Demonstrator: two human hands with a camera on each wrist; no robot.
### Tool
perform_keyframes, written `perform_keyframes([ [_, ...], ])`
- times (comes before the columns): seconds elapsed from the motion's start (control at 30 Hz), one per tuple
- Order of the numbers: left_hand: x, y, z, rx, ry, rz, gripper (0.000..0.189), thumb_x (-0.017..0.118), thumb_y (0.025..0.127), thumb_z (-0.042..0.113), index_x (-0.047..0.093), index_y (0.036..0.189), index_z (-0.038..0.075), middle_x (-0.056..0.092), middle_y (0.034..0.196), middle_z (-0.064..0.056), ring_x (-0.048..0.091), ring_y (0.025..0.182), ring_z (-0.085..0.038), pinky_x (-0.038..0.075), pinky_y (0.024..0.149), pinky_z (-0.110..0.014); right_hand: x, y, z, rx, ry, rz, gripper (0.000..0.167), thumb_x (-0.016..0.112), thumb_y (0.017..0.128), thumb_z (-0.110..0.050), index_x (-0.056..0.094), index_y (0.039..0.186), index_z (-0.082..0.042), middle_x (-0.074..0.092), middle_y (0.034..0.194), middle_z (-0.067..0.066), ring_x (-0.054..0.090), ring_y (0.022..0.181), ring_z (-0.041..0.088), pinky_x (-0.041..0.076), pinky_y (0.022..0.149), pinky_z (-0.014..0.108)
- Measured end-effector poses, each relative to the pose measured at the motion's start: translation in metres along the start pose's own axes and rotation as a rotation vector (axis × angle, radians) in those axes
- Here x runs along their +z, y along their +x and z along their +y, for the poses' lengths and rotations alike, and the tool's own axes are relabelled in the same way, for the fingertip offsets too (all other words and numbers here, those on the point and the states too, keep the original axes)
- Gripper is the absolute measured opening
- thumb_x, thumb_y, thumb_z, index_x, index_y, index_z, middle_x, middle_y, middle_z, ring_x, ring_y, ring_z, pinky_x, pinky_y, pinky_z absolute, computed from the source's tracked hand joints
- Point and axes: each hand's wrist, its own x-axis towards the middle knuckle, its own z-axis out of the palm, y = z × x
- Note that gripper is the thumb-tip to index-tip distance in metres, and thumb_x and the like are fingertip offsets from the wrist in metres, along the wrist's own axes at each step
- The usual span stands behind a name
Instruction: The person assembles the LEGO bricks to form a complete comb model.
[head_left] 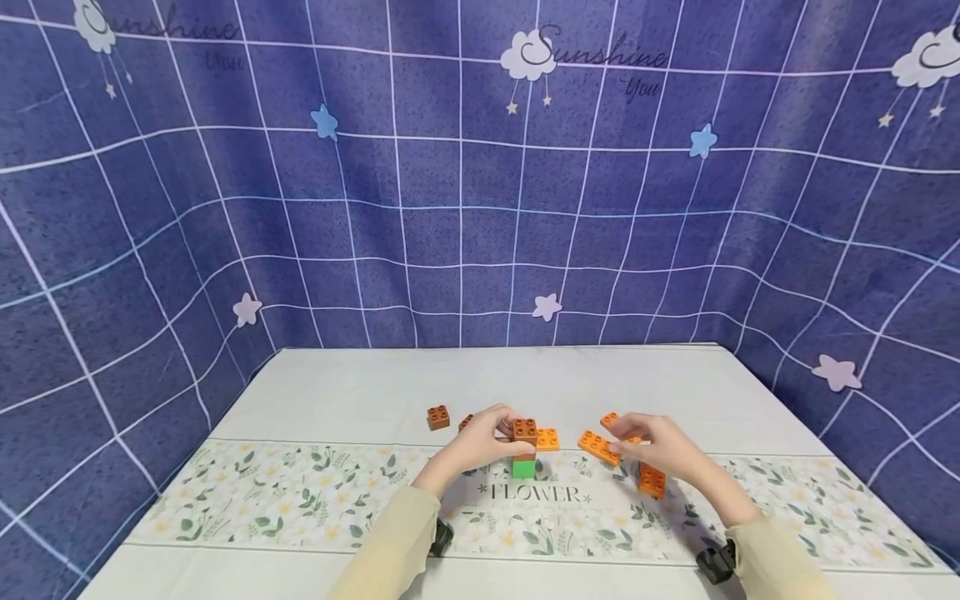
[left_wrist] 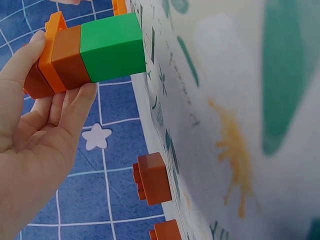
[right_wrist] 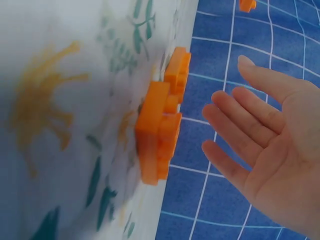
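Head: floral tabletop, blue curtain; left fingers grip block stack, right fingers extended.

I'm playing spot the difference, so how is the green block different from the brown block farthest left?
The green block is green; the leftmost brown block is brown. The green block is the bottom of a stack; the leftmost brown block stands apart on the table. The green block's top is covered; the leftmost brown block's is bare. Both are toy building blocks.
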Motion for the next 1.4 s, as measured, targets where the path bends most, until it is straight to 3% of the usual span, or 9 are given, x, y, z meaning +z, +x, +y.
perform_keyframes([
  [0.67,0.0,0.0,-0.001,0.008,-0.007,-0.007,0.047,0.072,0.081,0.04,0.06,0.115,0.011,0.059,0.109,0.0,0.056,0.095,-0.014,0.049,0.081,-0.03,-0.004,-0.015,0.015,0.07,-0.068,0.027,0.025,0.067,0.087,-0.024,0.067,0.103,-0.005,0.069,0.1,0.008,0.064,0.09,0.023,0.051,0.08,0.047],
  [0.9,-0.001,-0.001,0.001,0.005,-0.006,-0.007,0.048,0.072,0.081,0.039,0.059,0.116,0.01,0.059,0.11,-0.001,0.056,0.096,-0.015,0.049,0.082,-0.031,-0.006,-0.017,0.016,0.08,-0.099,0.018,0.015,0.063,0.087,-0.006,0.067,0.101,-0.002,0.068,0.099,0.013,0.064,0.088,0.028,0.054,0.071,0.035],
  [1.03,-0.001,-0.001,0.001,0.007,-0.007,-0.005,0.046,0.072,0.081,0.039,0.06,0.115,0.01,0.059,0.109,0.0,0.056,0.095,-0.014,0.049,0.081,-0.031,-0.005,-0.02,0.017,0.115,-0.127,0.015,0.019,0.059,0.08,0.005,0.068,0.096,-0.002,0.066,0.101,0.015,0.061,0.094,0.036,0.052,0.078,0.047],
  [1.23,-0.001,-0.001,0.001,0.001,-0.004,-0.003,0.045,0.073,0.081,0.038,0.06,0.113,0.01,0.059,0.107,0.0,0.056,0.095,-0.014,0.049,0.081,-0.03,-0.004,-0.02,0.017,0.12,-0.153,-0.047,0.031,0.054,0.072,0.015,0.07,0.093,-0.001,0.066,0.102,0.015,0.061,0.097,0.037,0.051,0.081,0.049],
  [1.4,-0.001,-0.001,0.001,0.0,0.002,0.0,0.044,0.073,0.08,0.038,0.06,0.111,0.009,0.06,0.105,0.0,0.056,0.094,-0.014,0.049,0.081,-0.03,-0.004,-0.019,0.016,0.117,-0.132,-0.108,0.023,0.06,0.074,0.01,0.072,0.089,-0.002,0.066,0.105,0.016,0.059,0.1,0.038,0.052,0.079,0.046],
])
